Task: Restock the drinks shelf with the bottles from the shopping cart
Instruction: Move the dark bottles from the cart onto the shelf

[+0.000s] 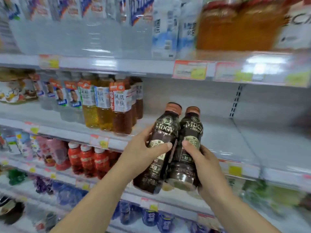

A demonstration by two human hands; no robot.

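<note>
Amber tea bottles [107, 105] left of centre, bare grey shelf [235, 137] right. Two dark brown coffee bottles mid-frame, touching: left hand [143, 148] wrapped around left coffee bottle [159, 148], right hand [207, 165] around right coffee bottle [188, 148].

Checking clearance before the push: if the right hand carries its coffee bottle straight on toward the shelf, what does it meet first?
Probably nothing: the right hand and its coffee bottle face the bare shelf; the tea bottles stand well left. Depth is unclear.

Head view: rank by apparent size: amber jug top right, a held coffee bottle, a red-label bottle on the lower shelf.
1. Amber jug, blurred, cropped.
2. Coffee bottles: left and right look alike; nearest the camera, so inflated.
3. Red-label bottle.
</note>
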